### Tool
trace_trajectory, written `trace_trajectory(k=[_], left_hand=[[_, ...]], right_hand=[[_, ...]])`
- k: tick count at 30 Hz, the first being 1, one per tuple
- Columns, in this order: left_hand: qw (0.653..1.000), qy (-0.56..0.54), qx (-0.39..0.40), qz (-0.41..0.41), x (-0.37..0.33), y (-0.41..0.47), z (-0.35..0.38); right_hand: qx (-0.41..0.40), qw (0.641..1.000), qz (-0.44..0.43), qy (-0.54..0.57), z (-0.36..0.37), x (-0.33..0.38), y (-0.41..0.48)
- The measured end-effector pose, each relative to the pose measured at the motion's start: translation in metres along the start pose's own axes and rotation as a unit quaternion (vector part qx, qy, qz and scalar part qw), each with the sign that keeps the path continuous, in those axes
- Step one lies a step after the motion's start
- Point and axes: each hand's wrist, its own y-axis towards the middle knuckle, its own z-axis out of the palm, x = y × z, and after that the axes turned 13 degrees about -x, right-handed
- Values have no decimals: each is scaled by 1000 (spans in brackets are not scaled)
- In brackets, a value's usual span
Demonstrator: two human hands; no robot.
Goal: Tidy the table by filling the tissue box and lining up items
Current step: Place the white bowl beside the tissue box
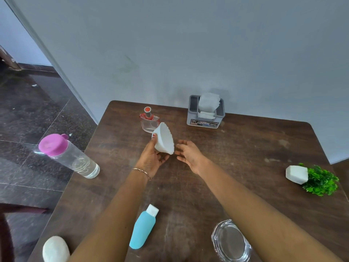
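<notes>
The left hand point(153, 157) grips a white scalloped bowl point(164, 138), tilted above the middle of the dark brown wooden table point(245, 148). The right hand point(188, 154) hovers just beside it, fingers loosely spread, holding nothing. Bare wood lies to their right. The grey tissue box point(205, 120), with white tissues point(208, 103) sticking up, stands at the far edge by the wall. A clear pink-lidded water bottle point(68, 156) sits at the left edge. A white pot of green leaves point(296, 174) lies toppled near the right edge. The right forearm hides part of a clear glass dish point(229, 241). A white oval lump point(55, 249) is cut off below.
</notes>
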Motion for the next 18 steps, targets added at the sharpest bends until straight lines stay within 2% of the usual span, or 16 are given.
trace_trajectory(k=[7,13,18], left_hand=[[990,-95,75,-71,7,-10,17],[990,-67,74,-100,27,-16,69],[994,-20,66,-86,52,-28,121]], right_hand=[[-21,998,-15,50,-18,8,-15],[-100,990,-88,41,-70,14,-25],[-160,981,-101,31,-130,16,-23]])
